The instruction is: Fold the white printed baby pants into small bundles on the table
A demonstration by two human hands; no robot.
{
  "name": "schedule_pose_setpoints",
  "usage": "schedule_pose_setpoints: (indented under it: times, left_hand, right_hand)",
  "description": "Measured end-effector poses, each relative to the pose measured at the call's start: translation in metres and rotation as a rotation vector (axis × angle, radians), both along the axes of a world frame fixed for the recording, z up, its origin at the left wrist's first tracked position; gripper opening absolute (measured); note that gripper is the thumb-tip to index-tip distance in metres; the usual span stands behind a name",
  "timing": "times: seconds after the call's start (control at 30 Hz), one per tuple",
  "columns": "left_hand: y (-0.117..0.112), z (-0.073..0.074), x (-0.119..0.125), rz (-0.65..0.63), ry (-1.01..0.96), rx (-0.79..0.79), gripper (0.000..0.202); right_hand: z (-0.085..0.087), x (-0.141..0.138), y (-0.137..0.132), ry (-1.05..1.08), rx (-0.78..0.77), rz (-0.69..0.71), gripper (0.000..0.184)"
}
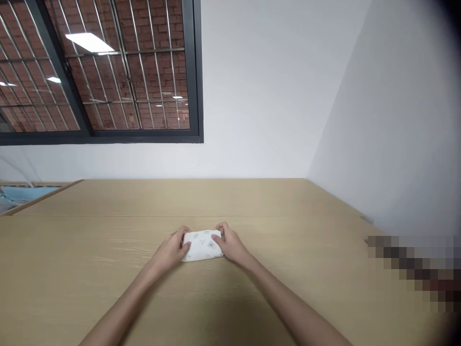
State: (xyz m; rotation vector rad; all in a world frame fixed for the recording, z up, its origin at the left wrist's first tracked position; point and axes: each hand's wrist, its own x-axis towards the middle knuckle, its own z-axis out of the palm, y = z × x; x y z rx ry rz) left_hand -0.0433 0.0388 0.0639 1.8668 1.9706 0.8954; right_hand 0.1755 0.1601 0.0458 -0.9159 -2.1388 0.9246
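A small white rectangle of what looks like folded cloth [202, 246], printed with sparse grey-green motifs, is in front of me over the table. My left hand [175, 247] grips its left end, thumb on the upper face and fingers behind the edge. At the opposite end my right hand [230, 242] pinches it the same way, thumb on top near a dark printed motif. The underside of the cloth and most fingertips are hidden. Whether it rests on the table or hangs just above it, I cannot tell.
The wide light-wood table [108, 278] has a seam across it and meets a white wall [252, 96] at the back. A barred window [137, 72] is at upper left. Something light blue [29, 193] lies beyond the table's left edge. A pixelated patch covers the right side.
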Motion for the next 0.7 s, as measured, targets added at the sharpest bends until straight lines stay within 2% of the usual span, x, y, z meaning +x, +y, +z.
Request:
schedule_pose_setpoints:
  times: [0.1, 0.2, 0.3, 0.37, 0.43, 0.5, 0.6, 0.7]
  left_hand:
    - [0.008, -0.008, 0.003, 0.048, 0.08, 0.01, 0.021]
    - [0.01, -0.018, 0.007, 0.075, 0.153, 0.043, 0.022]
    - [0.01, -0.026, 0.012, 0.124, 0.234, 0.116, 0.027]
    - [0.008, -0.028, 0.019, 0.147, 0.278, 0.176, 0.032]
    - [0.005, -0.031, 0.029, 0.107, 0.306, 0.229, 0.038]
    - [0.002, -0.036, 0.041, -0.001, 0.34, 0.268, 0.046]
    - [0.0, -0.047, 0.054, -0.128, 0.41, 0.252, 0.064]
    - [0.002, -0.056, 0.057, -0.109, 0.441, 0.135, 0.071]
  right_hand:
    - [-0.016, -0.011, 0.012, 0.009, 0.027, -0.117, 0.027]
    - [-0.025, -0.017, 0.016, 0.012, 0.033, -0.164, 0.027]
    - [-0.022, -0.017, 0.008, 0.018, 0.07, -0.205, 0.024]
    - [-0.013, -0.015, -0.004, 0.011, 0.198, -0.211, 0.024]
    - [-0.003, -0.013, -0.019, -0.027, 0.4, -0.131, 0.03]
    - [0.005, -0.013, -0.033, -0.09, 0.564, 0.03, 0.037]
    - [0.005, -0.016, -0.047, -0.174, 0.616, 0.209, 0.046]
    - [-0.004, -0.02, -0.048, -0.251, 0.595, 0.219, 0.052]
